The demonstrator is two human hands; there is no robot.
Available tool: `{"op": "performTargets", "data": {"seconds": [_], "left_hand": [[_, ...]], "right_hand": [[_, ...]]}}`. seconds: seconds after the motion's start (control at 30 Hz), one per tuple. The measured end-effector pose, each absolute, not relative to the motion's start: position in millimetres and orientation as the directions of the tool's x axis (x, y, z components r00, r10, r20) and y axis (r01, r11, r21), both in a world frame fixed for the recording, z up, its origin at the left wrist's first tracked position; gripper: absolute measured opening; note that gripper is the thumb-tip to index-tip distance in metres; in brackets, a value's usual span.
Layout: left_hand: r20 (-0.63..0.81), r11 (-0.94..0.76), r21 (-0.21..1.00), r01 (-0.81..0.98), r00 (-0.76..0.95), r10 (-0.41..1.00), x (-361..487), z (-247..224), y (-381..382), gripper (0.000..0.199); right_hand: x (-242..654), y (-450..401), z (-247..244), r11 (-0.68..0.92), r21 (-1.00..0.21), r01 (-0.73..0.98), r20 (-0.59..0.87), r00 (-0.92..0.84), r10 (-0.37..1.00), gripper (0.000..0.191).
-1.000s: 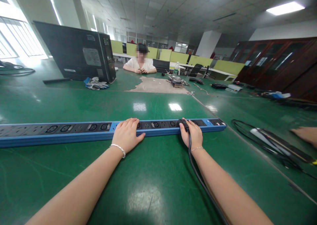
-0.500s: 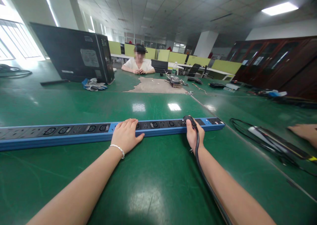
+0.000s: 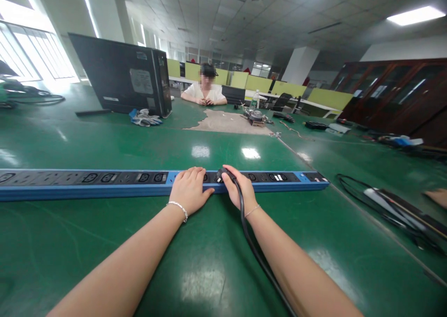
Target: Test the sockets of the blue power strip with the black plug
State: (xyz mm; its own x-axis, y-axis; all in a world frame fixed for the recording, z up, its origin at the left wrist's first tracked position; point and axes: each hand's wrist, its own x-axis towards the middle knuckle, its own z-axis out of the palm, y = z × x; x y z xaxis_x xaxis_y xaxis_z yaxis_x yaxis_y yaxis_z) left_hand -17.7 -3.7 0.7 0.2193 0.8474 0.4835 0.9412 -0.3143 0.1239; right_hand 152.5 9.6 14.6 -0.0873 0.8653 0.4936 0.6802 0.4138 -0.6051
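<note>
A long blue power strip (image 3: 87,191) with black sockets lies across the green table. Over its middle rests my left hand (image 3: 188,190), fingers on the top face and thumb along the near side. Just right of it, my right hand (image 3: 240,186) is closed around a black plug (image 3: 221,174), held at the strip's sockets; whether the pins are in a socket cannot be seen. From the plug a thick black cable (image 3: 249,242) runs down along my right forearm.
A black computer case (image 3: 118,77) and gloves (image 3: 145,118) stand at the back left. A person (image 3: 206,91) sits across the table. Cables and a white-black bar (image 3: 394,210) lie right, near another person's hand (image 3: 436,197). A bottle (image 3: 254,99) stands behind.
My right hand has moved left along the strip with the plug, close to my left hand. The view has shifted slightly; my left hand keeps its place on the strip.
</note>
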Motion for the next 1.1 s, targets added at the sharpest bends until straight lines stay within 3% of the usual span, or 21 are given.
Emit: {"op": "performTargets", "data": {"seconds": [0.3, 0.57, 0.9, 1.1], "left_hand": [[0.495, -0.336, 0.141, 0.931, 0.228, 0.838, -18, 0, -3, 0.053], [0.495, -0.329, 0.138, 0.934, 0.222, 0.840, -17, 0, -4, 0.054], [0.486, -0.331, 0.163, 0.929, 0.217, 0.847, -17, 1, -4, 0.053], [0.498, -0.338, 0.155, 0.928, 0.221, 0.838, -17, 1, -4, 0.052]], "right_hand": [[137, 16, 25, 0.291, -0.538, 0.791, 0.419, -0.049, 0.907, 0.034], [139, 14, 24, 0.314, -0.508, 0.802, 0.439, -0.072, 0.896, 0.034], [126, 12, 34, 0.347, -0.161, 0.924, 0.479, -0.234, 0.846, 0.033], [127, 12, 30, 0.342, -0.132, 0.930, 0.514, -0.230, 0.826, 0.033]]}}
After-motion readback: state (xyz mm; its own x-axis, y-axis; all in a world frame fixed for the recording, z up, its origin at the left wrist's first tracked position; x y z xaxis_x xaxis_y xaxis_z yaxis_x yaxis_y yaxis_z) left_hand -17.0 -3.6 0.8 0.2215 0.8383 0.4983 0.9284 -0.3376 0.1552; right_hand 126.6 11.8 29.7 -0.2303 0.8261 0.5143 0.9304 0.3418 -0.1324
